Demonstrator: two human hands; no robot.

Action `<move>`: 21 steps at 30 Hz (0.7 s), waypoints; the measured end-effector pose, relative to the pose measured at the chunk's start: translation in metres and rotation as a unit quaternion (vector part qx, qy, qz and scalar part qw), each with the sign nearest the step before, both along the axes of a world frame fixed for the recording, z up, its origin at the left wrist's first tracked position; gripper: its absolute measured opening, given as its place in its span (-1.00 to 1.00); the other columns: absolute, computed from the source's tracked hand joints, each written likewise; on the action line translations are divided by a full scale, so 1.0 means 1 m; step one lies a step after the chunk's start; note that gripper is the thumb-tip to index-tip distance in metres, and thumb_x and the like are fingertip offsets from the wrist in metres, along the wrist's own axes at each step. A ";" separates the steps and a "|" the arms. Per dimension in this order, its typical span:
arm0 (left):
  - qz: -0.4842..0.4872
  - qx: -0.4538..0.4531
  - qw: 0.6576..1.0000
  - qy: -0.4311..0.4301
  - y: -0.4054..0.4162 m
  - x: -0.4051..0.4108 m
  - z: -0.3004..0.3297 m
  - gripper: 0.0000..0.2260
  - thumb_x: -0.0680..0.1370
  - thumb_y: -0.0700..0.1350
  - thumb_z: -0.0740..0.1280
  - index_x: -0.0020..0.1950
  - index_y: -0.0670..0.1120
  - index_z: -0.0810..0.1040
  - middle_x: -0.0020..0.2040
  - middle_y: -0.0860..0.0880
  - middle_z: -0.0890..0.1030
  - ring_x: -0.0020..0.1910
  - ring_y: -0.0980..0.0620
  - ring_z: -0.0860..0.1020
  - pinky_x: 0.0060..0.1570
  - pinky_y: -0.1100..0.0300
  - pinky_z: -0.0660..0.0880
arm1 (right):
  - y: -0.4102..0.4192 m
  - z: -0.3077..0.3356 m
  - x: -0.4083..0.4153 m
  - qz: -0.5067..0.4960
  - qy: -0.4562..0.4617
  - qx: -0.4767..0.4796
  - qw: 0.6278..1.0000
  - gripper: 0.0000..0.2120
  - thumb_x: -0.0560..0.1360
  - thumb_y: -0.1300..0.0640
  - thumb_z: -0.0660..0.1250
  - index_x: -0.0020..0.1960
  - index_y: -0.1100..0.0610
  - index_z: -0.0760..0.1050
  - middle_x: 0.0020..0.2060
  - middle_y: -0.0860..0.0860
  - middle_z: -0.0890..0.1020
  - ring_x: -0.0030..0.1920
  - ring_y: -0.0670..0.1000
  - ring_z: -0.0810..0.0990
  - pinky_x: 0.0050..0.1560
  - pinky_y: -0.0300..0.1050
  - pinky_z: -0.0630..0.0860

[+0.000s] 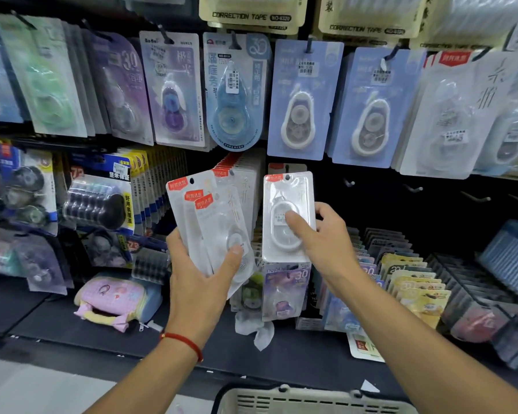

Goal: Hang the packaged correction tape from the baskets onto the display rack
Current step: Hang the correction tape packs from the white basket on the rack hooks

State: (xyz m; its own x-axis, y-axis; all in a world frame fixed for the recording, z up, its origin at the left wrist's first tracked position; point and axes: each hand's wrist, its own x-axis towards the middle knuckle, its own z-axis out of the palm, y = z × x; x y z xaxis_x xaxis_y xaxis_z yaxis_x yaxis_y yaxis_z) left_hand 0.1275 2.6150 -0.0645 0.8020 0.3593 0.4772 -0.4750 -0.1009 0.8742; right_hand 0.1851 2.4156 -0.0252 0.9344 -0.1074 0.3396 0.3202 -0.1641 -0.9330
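Two hands work before the rack (371,186). Nearest, at 6 o'clock, sits the rim of a pale basket (311,401). At 7 o'clock the left hand (201,279), with a red cord (186,343) on its wrist, grips a fan of white tape packs (210,222), thumb clamped over the front one, fingers curled behind. At 3 o'clock from it the right hand (326,237) pinches a single pack (287,216), thumb pressed on its blister, fingers wrapped behind; the pack stands upright, its hole just below a hook (287,168) holding a matching pack. Further right, at 2 o'clock, bare hooks (413,188) stick out. Beyond, at 12 o'clock, blue and purple packs (299,100) hang in a row.
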 end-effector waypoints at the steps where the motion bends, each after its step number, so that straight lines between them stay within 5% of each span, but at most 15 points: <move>1: 0.003 -0.001 1.000 0.000 0.000 0.000 0.001 -0.42 0.42 0.18 0.57 0.24 0.48 0.28 0.17 0.48 0.53 0.17 0.42 0.56 -0.03 0.56 0.49 | 0.001 0.000 0.000 -0.014 -0.001 -0.006 1.000 -0.75 0.56 -0.11 0.49 0.16 -0.07 0.53 0.01 -0.10 0.75 0.00 -0.09 0.74 -0.01 -0.09 0.64; 7: -0.013 0.000 1.000 0.009 -0.001 0.002 -0.004 -0.39 0.43 0.19 0.60 0.33 0.37 0.31 0.20 0.44 0.54 0.20 0.39 0.56 -0.03 0.53 0.52 | -0.002 -0.008 0.005 -0.114 0.051 -0.226 0.966 -0.40 0.60 -0.26 0.33 0.49 0.06 0.33 0.36 0.00 0.48 0.33 0.04 0.50 0.22 -0.02 0.50; 10: -0.038 -0.014 0.999 0.018 -0.003 0.002 -0.004 -0.42 0.35 0.26 0.60 0.23 0.44 0.34 0.18 0.40 0.56 0.17 0.35 0.59 -0.03 0.42 0.58 | 0.000 -0.006 0.002 -0.008 0.032 -0.199 0.979 -0.65 0.57 -0.25 0.36 0.24 -0.07 0.56 0.11 -0.17 0.65 0.14 -0.13 0.63 0.11 -0.12 0.51; 14: -0.083 -0.046 0.995 0.030 -0.005 0.004 -0.008 -0.37 0.29 0.27 0.62 0.25 0.35 0.38 0.16 0.32 0.62 0.13 0.26 0.65 -0.04 0.34 0.63 | 0.005 -0.010 -0.006 0.184 0.070 -0.179 0.964 -0.61 0.43 -0.29 0.50 0.17 -0.14 0.61 0.02 -0.12 0.75 0.05 -0.11 0.73 0.04 -0.16 0.65; 17: -0.103 -0.068 0.991 0.045 -0.006 0.005 -0.009 -0.35 0.31 0.25 0.64 0.28 0.27 0.39 0.16 0.25 0.65 0.12 0.20 0.68 -0.04 0.13 0.70 | 0.004 -0.013 -0.006 0.180 0.063 -0.153 0.970 -0.53 0.35 -0.24 0.59 0.16 -0.09 0.59 -0.04 -0.05 0.77 -0.05 -0.07 0.76 -0.07 -0.21 0.63; 21: -0.095 -0.058 0.993 0.040 -0.003 0.006 -0.009 -0.51 0.42 0.19 0.55 0.24 0.26 0.39 0.11 0.32 0.64 0.08 0.31 0.65 -0.12 0.41 0.60 | -0.004 -0.013 -0.003 0.138 0.075 -0.081 0.984 -0.45 0.29 -0.17 0.57 0.18 -0.01 0.51 0.05 -0.02 0.75 0.03 0.01 0.76 0.06 0.07 0.70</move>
State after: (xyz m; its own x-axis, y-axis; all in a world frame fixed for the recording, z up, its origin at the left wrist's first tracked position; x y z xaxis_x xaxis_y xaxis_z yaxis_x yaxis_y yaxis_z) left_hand 0.1334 2.6117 -0.0731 0.8942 0.2475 0.3730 -0.4040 0.0877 0.9105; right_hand 0.1822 2.4116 -0.0380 0.9611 0.2023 0.1879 0.2349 -0.2412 -0.9416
